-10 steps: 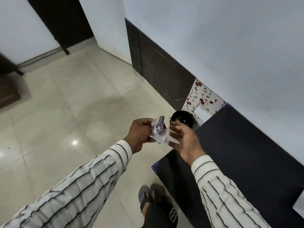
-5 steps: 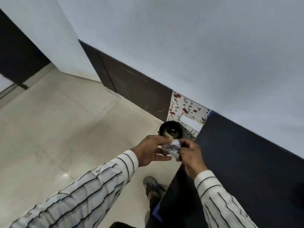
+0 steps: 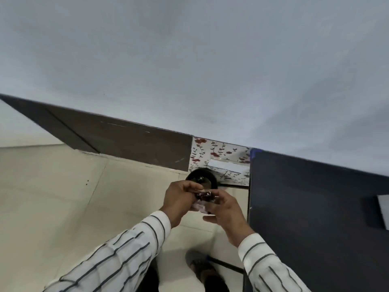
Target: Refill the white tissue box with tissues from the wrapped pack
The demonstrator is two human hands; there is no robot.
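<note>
Both hands meet over the floor, just left of a dark table. My left hand (image 3: 180, 200) and my right hand (image 3: 226, 211) together squeeze a crumpled clear plastic wrapper (image 3: 203, 200), balled up small between the fingers. Right behind the hands, on the floor, stands a round black bin (image 3: 202, 175) with an open top. A white object (image 3: 383, 209), possibly the tissue box, shows only as a sliver at the table's right edge. No tissues are in view.
The dark table (image 3: 311, 218) fills the right side, its left edge beside my right wrist. A floral-patterned box with a slot (image 3: 221, 161) sits against the wall behind the bin. Pale floor tiles lie to the left. My sandalled foot (image 3: 200, 264) is below.
The camera has swung right and up toward the wall. The wrapper, held loosely one second ago, is crushed into a smaller ball, and the hands sit nearer the bin.
</note>
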